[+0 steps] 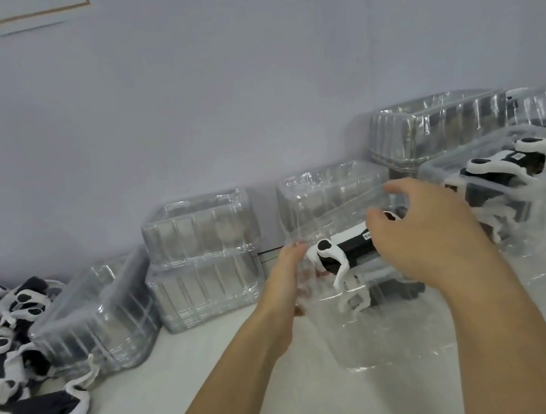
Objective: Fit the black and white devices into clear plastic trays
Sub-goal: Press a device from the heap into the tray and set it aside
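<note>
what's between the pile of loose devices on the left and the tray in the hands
In the head view, stacks of empty clear plastic trays stand between the pile of loose black and white devices and the held clear tray.

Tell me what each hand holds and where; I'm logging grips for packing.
The left hand grips the clear tray at its left rim. The right hand has its fingers curled over the black and white device inside, at its right end.

Two hands show: the left hand and the right hand. One black and white device sits in the clear tray between them. A second packed device lies at the tabletop's right edge. Stacks of empty trays number about five. The loose heap of devices at the left edge is too tangled to count.
</note>
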Demonstrator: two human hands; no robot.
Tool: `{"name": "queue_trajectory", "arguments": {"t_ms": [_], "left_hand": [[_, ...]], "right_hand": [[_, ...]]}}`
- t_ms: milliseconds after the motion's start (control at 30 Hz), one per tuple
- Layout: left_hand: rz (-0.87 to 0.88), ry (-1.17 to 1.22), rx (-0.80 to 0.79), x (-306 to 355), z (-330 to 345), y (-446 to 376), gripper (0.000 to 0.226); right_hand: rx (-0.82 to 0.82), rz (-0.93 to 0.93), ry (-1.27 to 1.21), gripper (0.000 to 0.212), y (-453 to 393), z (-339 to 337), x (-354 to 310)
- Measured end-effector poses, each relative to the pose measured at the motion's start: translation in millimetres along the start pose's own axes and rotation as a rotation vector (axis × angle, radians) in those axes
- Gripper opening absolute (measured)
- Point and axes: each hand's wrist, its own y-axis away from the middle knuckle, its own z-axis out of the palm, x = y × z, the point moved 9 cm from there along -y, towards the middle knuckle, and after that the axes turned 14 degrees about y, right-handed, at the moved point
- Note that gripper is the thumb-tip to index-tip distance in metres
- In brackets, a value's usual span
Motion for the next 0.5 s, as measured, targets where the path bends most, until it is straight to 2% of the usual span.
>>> {"name": "queue_trajectory", "arguments": {"t_ms": [67,200,300,433,500], "left_hand": [[0.03,-0.138,-0.017,2.3,0.2,-0.3,0.025],[0.082,-0.263,-0.118,5.1,6.0,-2.6,0.044],[0.122,-0.334,-0.119,7.5,-3.5,-1.3,0.039],[0.112,-0.318,-0.079,7.5,-26.0,-2.7,0.042],[0.105,-0.246,-0.041,7.9,-34.2,-5.0,0.028]], "right_hand": [[-0.011,0.024,0.031,0.052,0.9,0.1,1.4],[-0.029,0.042,0.062,0.053,1.1,0.7,5.7],[-0.051,0.027,0.053,0.052,0.4,5.1,7.1],[-0.092,-0.025,0.045,0.053,-3.2,20.8,4.9],[-0.074,-0.047,0.019,0.052,-5.2,26.2,2.9]]}}
